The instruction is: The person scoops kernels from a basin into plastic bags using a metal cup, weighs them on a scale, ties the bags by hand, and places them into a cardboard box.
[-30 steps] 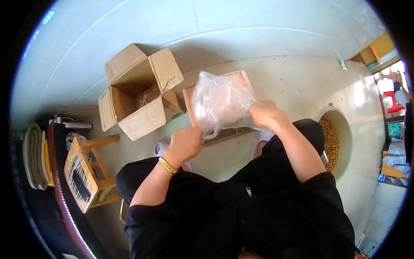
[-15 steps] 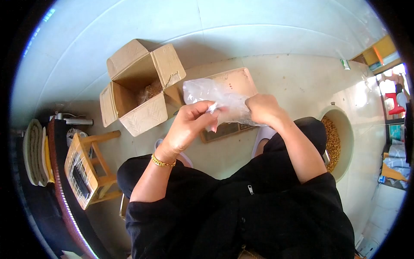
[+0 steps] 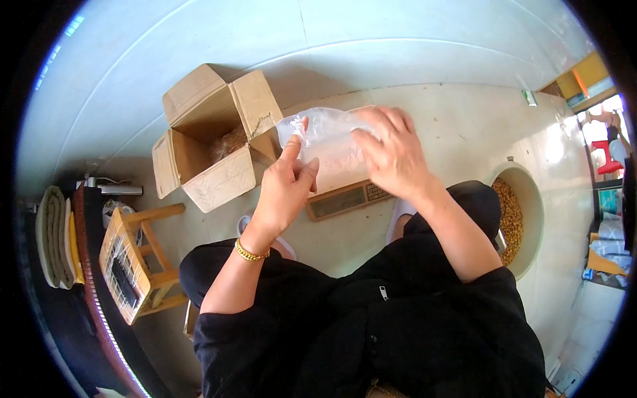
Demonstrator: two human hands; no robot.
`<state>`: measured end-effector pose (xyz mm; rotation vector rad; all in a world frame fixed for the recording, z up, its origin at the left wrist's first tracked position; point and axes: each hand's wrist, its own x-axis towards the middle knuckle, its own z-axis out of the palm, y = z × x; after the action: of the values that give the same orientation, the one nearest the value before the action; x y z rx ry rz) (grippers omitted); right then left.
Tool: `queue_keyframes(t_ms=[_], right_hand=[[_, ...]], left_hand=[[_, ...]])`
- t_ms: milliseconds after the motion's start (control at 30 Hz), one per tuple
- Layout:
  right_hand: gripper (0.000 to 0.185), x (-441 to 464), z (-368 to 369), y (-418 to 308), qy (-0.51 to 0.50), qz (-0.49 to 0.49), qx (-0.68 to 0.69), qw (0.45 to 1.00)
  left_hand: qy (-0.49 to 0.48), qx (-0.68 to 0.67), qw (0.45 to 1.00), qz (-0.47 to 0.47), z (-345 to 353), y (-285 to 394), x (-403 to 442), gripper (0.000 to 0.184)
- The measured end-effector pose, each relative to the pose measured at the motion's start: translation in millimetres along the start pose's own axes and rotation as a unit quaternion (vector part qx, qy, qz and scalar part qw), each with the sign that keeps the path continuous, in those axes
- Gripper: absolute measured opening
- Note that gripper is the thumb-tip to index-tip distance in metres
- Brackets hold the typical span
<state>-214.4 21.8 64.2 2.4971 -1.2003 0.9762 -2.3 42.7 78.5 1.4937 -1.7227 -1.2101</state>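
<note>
Over a scale with a pinkish-orange top lies a clear plastic bag, between my two hands. My left hand, with a gold bracelet at the wrist, is at the bag's left edge; its index finger points up and its thumb stands apart from it. At the bag's right side, my right hand has its fingers curved over the plastic, and they are partly spread. The scale's display and keypad show below the bag.
An open cardboard box with bagged brown contents stands left of the scale. At the right is a pale bucket of yellow-brown pieces. A wooden stool stands at the left, near folded cloths.
My left hand has shifted from a pinch on the bag to raised, parted fingers. The right hand has loosened from a fist and moved up slightly. The bag is spread wider between them.
</note>
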Motion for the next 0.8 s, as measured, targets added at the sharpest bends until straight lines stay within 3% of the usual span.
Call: queue_keyframes(t_ms=[33,100,133,167,200,300,333,400,433,467,533,600,667,700,800], right_hand=[[0.026,-1,3,-6,0.000,-0.001,0.001,1.000],[0.023,-9,13,-16,-0.053,0.046,0.172,0.983],[0.023,-10,19,-17,-0.052,0.050,0.173,0.982],[0.025,-11,24,-16,-0.339,0.126,0.163,0.918],[0.028,-9,24,-17,-0.596,0.190,0.141,0.768],[0.041,-3,12,-24,-0.634,0.213,0.143,0.730],[0.041,-2,14,-21,-0.635,0.208,0.141,0.730],[0.039,-9,27,-9,-0.498,0.186,0.174,0.829],[0.034,-20,36,-5,-0.315,0.085,0.145,0.934],[0.034,-31,42,0,-0.314,0.086,0.145,0.934],[0.032,-14,22,-9,-0.314,0.320,0.050,0.892],[0.033,-21,18,-1,-0.304,0.283,0.047,0.908],[0.031,-10,2,7,-0.365,0.165,0.219,0.890],[0.026,-11,-5,10,-0.252,0.159,0.288,0.910],[0.022,10,-62,19,-0.113,0.270,0.338,0.895]], left_hand=[[-0.007,-0.001,1.000,0.005,0,3,-1,0.063],[-0.001,-0.023,1.000,0.020,1,2,-1,0.064],[0.002,-0.044,0.998,0.038,3,2,0,0.065],[-0.003,-0.042,0.998,0.038,5,0,2,0.065],[0.014,-0.070,0.996,0.055,6,-2,5,0.065],[0.022,-0.077,0.995,0.053,6,-2,8,0.066],[0.018,-0.058,0.998,0.034,4,-1,8,0.066],[0.010,-0.036,0.999,0.021,3,-1,8,0.066],[-0.007,-0.013,1.000,0.009,4,-1,7,0.066],[-0.009,-0.013,1.000,0.010,5,-1,5,0.066],[-0.016,0.001,1.000,-0.001,8,0,5,0.066],[-0.018,0.009,1.000,0.005,9,0,6,0.065],[-0.015,0.017,1.000,0.009,9,-4,7,0.065],[-0.011,0.025,0.999,0.024,9,-8,9,0.064],[-0.002,0.041,0.998,0.040,5,-13,12,0.065]])
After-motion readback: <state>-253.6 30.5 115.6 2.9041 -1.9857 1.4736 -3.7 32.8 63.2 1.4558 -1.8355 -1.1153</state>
